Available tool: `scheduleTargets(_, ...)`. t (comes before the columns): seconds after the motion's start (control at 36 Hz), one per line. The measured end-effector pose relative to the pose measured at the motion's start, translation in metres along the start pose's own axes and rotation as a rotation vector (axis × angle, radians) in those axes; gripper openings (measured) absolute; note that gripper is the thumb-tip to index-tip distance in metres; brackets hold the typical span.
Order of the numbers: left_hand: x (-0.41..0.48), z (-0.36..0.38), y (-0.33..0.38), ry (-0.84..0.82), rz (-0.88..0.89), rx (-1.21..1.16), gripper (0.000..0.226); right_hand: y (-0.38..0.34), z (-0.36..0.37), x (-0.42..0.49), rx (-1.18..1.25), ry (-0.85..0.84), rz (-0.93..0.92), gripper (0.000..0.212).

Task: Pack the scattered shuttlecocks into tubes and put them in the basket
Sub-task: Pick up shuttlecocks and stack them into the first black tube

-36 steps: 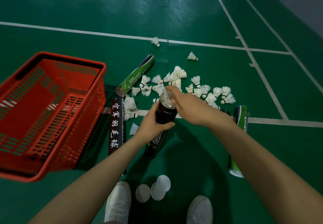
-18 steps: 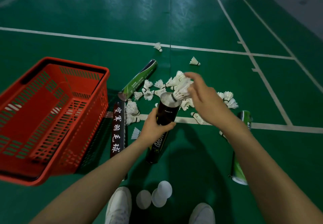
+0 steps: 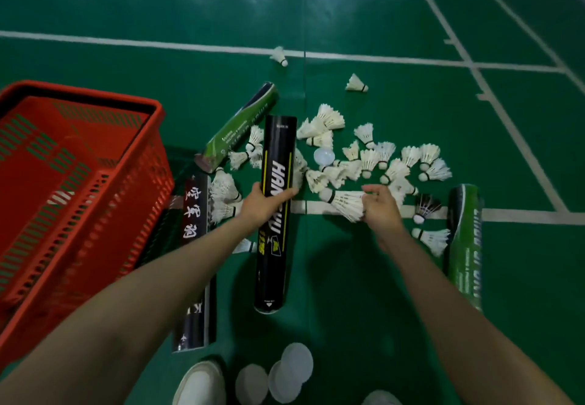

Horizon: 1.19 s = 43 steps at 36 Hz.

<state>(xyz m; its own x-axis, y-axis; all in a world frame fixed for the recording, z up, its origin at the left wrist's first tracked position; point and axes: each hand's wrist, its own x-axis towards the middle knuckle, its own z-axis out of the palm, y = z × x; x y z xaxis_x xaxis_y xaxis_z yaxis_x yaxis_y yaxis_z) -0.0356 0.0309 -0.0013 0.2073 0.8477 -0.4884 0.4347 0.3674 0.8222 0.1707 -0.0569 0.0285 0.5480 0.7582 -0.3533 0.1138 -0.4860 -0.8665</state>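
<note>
The black tube (image 3: 275,278) points away from the person, the left hand (image 3: 261,203) gripping its middle. Bare green floor (image 3: 364,294) opens right of its near half. Right of the tube, the right hand (image 3: 381,207) clutches a nested row of feathered shuttlecocks (image 3: 345,203). Loose shuttlecocks (image 3: 370,157) crowd around its far end. Left of it stands the red lattice plastic basket (image 3: 95,183), and round white lids (image 3: 278,376) lie just nearer than its near end.
</note>
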Motion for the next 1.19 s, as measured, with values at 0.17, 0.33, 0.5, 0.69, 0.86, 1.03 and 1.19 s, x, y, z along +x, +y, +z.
scheduleTargets(0.17,0.011,0.001,-0.035,-0.026,-0.092,0.05,0.087,0.069,0.028,0.015,-0.154,-0.035,0.154,0.031)
scheduleTargets(0.33,0.011,0.005,-0.071,-0.092,-0.249,0.138,0.132,0.108,0.042,0.002,-0.493,-0.14,0.115,0.051)
scheduleTargets(0.5,0.002,0.015,-0.1,-0.118,-0.293,0.185,0.122,0.131,0.06,-0.058,-0.624,-0.323,-0.248,0.036)
scheduleTargets(0.69,-0.019,0.022,-0.106,-0.132,-0.258,0.242,0.105,0.173,0.077,-0.106,-0.985,-0.912,-0.179,0.053)
scheduleTargets(0.86,-0.025,0.016,-0.103,-0.134,-0.229,0.195,0.104,0.193,0.075,-0.121,-1.093,-0.847,-0.301,0.038)
scheduleTargets(1.03,-0.029,0.011,-0.095,-0.137,-0.164,0.179,0.103,0.206,0.076,-0.114,-1.008,-0.628,-0.291,0.014)
scheduleTargets(1.19,-0.031,0.015,-0.095,-0.178,-0.13,0.259,0.1,0.193,0.059,-0.094,-0.681,-0.32,-0.06,0.012)
